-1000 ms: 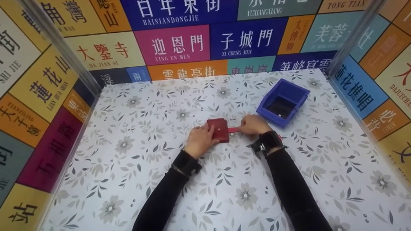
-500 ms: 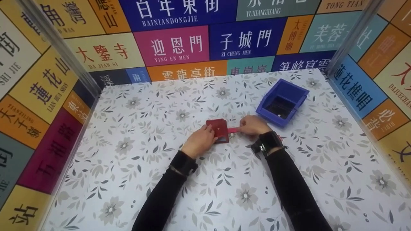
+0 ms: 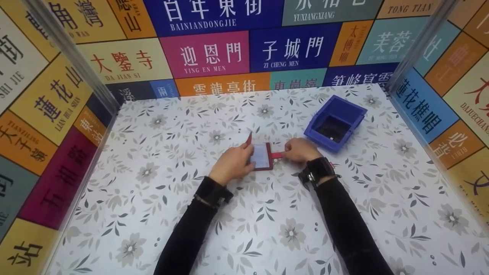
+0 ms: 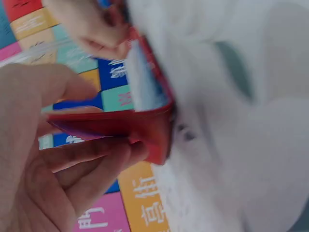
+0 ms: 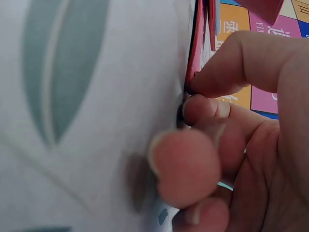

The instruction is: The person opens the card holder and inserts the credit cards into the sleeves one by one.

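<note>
A small red card holder (image 3: pixel 269 162) with a snap strap lies on the table, its cover swung up and pale inner leaves (image 3: pixel 261 152) showing. My left hand (image 3: pixel 231 162) pinches the raised cover (image 3: pixel 249 138) at its left side. In the left wrist view that cover (image 4: pixel 149 135) stands between the thumb and the curled fingers. To the right, my right hand (image 3: pixel 301 149) pinches the end of the red strap (image 3: pixel 277 155). Its thumb and forefinger meet at the strap (image 5: pixel 194 63) in the right wrist view, low against the table.
A blue plastic bin (image 3: pixel 344 107) stands behind the right hand, with a small pale speck on its dark floor. The table (image 3: pixel 229 236) has a white floral cover. Panels with coloured signs (image 3: pixel 210 53) close off the back and both sides.
The left hand has moved a little left and raised the card holder's cover, baring the inner leaves. The right hand keeps its pinch on the strap in about the same place.
</note>
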Demonstrator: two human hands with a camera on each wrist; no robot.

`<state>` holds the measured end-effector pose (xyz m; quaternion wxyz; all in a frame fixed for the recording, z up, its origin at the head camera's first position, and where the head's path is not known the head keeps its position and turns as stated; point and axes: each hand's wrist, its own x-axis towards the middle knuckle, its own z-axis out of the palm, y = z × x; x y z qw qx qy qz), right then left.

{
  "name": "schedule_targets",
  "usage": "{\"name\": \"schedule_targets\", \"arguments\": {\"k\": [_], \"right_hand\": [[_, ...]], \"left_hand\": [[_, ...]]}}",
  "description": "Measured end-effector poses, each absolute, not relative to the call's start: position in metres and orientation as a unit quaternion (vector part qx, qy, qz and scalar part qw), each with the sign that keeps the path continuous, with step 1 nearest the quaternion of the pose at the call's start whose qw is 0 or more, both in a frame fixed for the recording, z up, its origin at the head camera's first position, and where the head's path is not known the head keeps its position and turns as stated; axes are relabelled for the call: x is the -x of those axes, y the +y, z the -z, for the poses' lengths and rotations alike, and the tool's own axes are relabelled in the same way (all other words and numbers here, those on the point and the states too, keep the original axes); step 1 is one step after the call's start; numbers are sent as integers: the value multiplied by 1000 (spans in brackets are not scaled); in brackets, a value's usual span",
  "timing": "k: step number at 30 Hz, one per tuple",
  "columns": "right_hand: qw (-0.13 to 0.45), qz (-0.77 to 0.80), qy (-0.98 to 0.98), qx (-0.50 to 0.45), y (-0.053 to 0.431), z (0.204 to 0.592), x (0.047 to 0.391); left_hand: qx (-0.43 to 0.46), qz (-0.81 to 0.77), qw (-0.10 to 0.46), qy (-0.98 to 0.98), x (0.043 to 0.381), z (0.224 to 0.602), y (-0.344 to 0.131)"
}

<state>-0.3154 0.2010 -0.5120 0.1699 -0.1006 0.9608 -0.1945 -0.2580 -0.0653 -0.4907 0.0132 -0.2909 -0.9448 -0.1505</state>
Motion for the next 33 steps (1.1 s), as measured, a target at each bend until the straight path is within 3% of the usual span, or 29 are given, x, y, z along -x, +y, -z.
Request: {"name": "schedule_targets", "arguments": {"k": [12,19,26,33], "right_hand": [[163,193,961,110,199,510,319],[166,193,962,102,196,509,320],[163,192,963,95,199,512,315],[144,198,965,90,201,515,313]], "left_hand": [[152,172,-81,-970,265,480,-105],[188,152,-56,-969,278,500,-123],[204,223,-91,-949,284,515,-132],[203,218,-89,-951,284,516,-133]]}}
